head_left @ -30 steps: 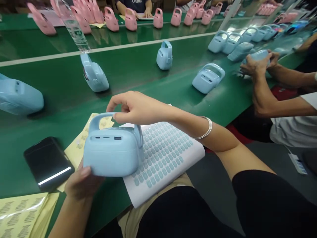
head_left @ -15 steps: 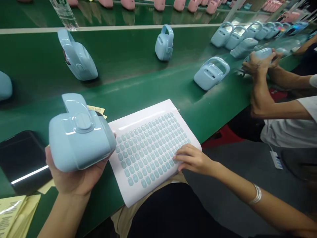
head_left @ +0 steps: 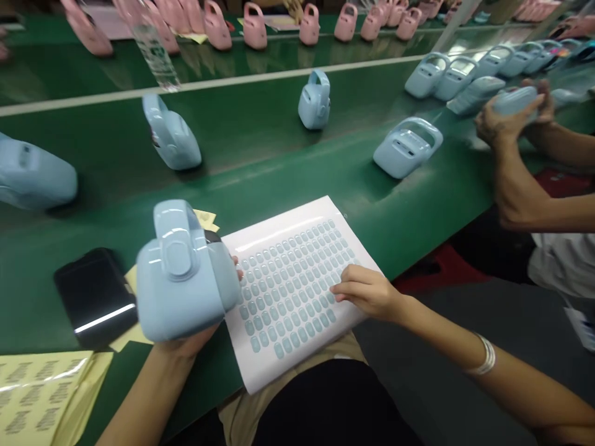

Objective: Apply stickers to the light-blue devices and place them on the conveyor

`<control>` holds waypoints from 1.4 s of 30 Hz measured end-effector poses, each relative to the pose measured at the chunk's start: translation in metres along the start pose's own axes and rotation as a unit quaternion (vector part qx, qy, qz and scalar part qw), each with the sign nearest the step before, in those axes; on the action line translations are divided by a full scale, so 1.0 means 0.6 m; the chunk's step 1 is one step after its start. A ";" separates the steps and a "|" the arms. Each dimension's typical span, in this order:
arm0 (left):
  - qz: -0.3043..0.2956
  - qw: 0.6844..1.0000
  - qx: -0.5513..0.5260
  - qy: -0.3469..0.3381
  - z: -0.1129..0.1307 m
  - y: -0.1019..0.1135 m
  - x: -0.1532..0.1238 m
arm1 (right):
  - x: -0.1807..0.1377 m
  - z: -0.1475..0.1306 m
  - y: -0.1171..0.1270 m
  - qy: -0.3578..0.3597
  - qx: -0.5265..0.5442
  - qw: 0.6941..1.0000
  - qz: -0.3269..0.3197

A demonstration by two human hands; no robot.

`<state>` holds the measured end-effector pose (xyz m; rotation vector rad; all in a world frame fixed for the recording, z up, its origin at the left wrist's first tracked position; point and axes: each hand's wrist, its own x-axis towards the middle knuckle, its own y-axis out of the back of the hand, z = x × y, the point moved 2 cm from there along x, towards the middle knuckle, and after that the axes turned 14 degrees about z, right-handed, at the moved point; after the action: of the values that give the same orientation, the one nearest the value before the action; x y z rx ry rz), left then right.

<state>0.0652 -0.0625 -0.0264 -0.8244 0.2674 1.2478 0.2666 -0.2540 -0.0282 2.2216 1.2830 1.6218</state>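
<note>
My left hand (head_left: 198,344) supports a light-blue rounded plastic device with a carry handle (head_left: 186,303) from below, its fingertips showing at the device's right side. To the right lies a white sheet (head_left: 288,224) covered with rows of small pale-blue oval stickers, overhanging the table edge towards my lap. Over the sheet's right part is my right hand (head_left: 369,292), thumb and fingers pinched together. Whatever may be between these fingertips is too small to make out. One spot in the nearest sticker row is bare.
More light-blue devices (head_left: 402,152) stand along the green table (head_left: 260,167). A black phone-like slab (head_left: 95,294) and yellow printed sheets (head_left: 41,390) lie at left. A clear bottle (head_left: 160,59) and pink devices (head_left: 255,28) stand further back. At right, a co-worker's hands (head_left: 504,118) hold another blue device.
The view has swung left and up, showing more pink devices. My right hand is drawn back slightly from the stickers, its fingers pinched closer. The held device has turned a little.
</note>
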 end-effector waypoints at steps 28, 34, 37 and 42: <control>-0.123 0.992 0.021 0.021 -0.007 0.011 -0.005 | 0.195 -0.076 -0.101 0.296 -0.054 0.927 0.227; -0.089 0.996 0.025 0.016 -0.009 0.017 0.001 | 0.215 -0.073 -0.093 0.298 -0.042 0.944 0.137; -0.086 0.996 0.026 0.016 -0.010 0.019 0.001 | 0.226 -0.071 -0.088 0.321 -0.024 0.941 0.106; -0.076 0.997 0.019 0.007 -0.013 0.020 0.003 | 0.238 -0.068 -0.085 0.324 -0.029 0.944 0.056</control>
<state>0.0568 -0.0652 -0.0376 -0.8060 0.2334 1.0923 0.2149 -0.1403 0.0673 1.8062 1.2007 2.5290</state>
